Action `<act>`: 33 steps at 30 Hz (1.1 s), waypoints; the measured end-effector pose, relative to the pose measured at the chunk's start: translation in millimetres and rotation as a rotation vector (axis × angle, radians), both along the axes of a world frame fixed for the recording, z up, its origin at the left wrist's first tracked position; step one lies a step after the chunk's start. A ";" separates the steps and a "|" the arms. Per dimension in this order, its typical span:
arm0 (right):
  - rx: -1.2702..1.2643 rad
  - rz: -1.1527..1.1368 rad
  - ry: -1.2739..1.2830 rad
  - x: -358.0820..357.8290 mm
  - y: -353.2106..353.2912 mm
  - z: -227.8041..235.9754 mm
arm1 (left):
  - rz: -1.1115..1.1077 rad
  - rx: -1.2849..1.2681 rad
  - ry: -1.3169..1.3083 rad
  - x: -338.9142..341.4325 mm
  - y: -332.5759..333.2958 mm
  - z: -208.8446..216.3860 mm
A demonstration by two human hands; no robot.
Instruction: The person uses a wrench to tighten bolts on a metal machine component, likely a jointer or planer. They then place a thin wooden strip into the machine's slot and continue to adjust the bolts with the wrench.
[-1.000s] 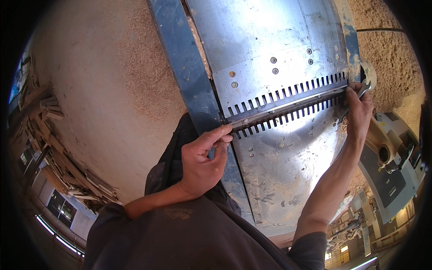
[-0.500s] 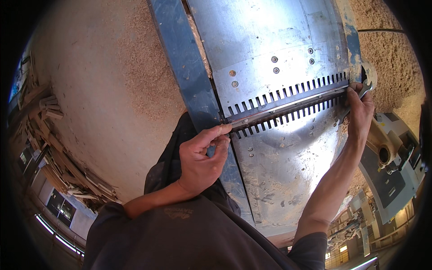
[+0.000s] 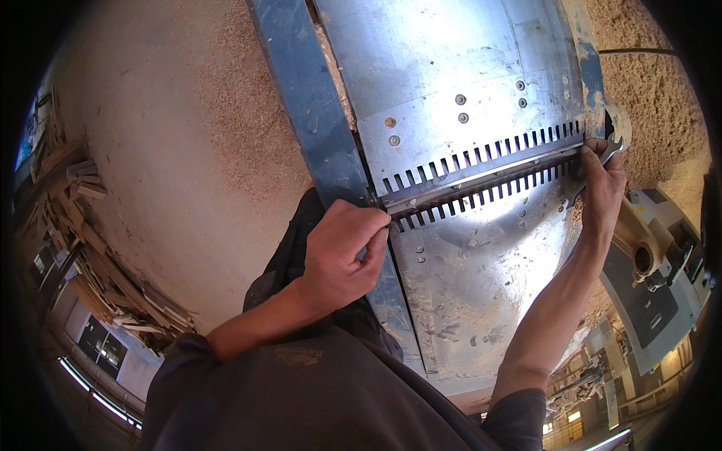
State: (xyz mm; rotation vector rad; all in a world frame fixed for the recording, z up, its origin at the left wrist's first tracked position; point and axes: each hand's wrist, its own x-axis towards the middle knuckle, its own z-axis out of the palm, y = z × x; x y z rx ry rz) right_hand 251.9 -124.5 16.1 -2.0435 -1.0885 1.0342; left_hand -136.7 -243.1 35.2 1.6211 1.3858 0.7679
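Note:
A planer's metal bed (image 3: 444,308) lies before me, with a dark cutter head (image 3: 481,184) set across it between two rows of comb-like slots. My left hand (image 3: 342,252) is closed at the cutter head's left end, thumb and fingers curled together. Whatever sits between those fingertips is hidden. At the opposite end my right hand (image 3: 602,188) grips an open-end wrench (image 3: 613,148). One jaw of it shows above the fingers, the other below them near the bed. The right fingertips rest by the cutter head's right end.
A blue side rail (image 3: 301,98) runs along the bed's left. Sawdust (image 3: 248,135) covers floor on both sides. Scrap wood (image 3: 113,263) is heaped at far left. A grey machine (image 3: 654,301) with a round tan pipe stands at right.
My left hand has shifted slightly toward the cutter head and its fingers have curled in. The bright strip along the cutter head looks darker. The right hand stays with the wrench.

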 end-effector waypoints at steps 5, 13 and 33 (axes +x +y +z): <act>-0.016 0.000 -0.007 -3.6 1.1 3.2 | 0.018 0.300 0.091 2.8 9.1 -15.9; -0.020 0.006 0.019 0.8 2.0 1.3 | 0.013 0.250 0.214 4.8 9.9 -9.3; -0.029 0.027 0.030 2.0 0.6 -0.2 | 0.354 -0.537 -0.391 12.9 -22.6 30.0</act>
